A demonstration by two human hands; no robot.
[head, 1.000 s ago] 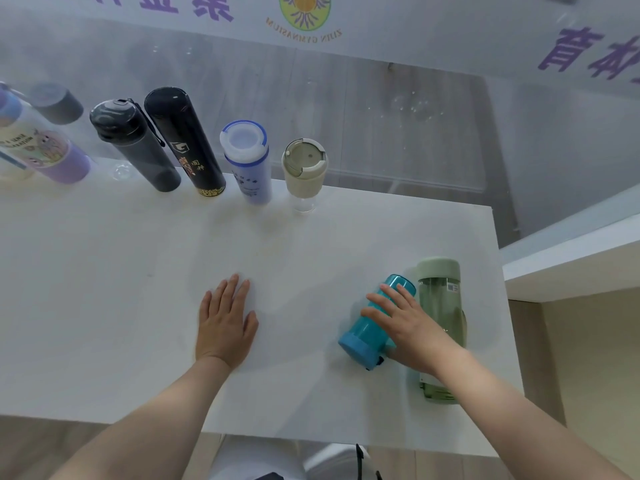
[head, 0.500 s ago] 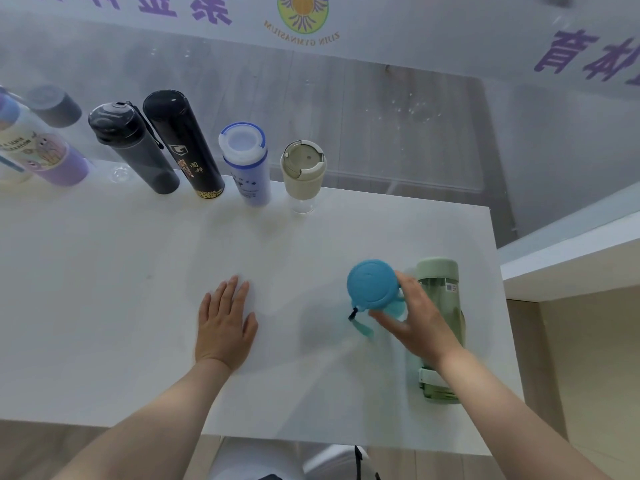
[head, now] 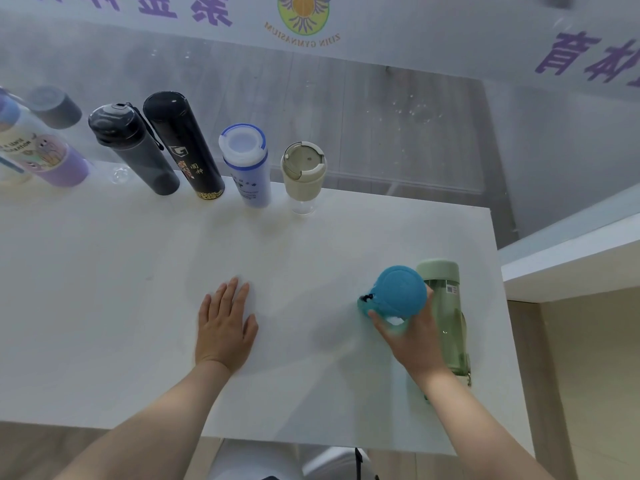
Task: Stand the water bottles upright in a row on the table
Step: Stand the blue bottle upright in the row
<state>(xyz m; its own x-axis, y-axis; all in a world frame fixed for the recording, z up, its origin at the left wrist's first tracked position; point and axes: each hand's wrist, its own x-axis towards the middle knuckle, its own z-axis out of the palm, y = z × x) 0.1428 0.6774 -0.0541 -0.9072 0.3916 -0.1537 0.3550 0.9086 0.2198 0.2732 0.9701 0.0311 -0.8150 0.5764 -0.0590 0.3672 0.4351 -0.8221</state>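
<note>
My right hand (head: pixel 414 336) grips a teal bottle (head: pixel 398 292) with a blue cap, held upright over the white table (head: pixel 311 258) so I see its cap from above. Just right of it a pale green bottle (head: pixel 446 310) lies on its side. Along the far edge stand a smoky black bottle (head: pixel 133 147), a tall black flask (head: pixel 181 143), a white-and-blue bottle (head: pixel 246 164) and a beige-lidded cup (head: pixel 303 173). A purple-based bottle (head: pixel 38 152) stands at the far left. My left hand (head: pixel 225 327) rests flat on the table, fingers apart.
The table's right edge runs close beside the green bottle. A white ledge (head: pixel 571 251) juts in at the right. A glass wall with purple lettering stands behind the row.
My right hand raised the teal bottle from lying on its side to upright, and it has shifted slightly right toward the green bottle. The left hand stayed put.
</note>
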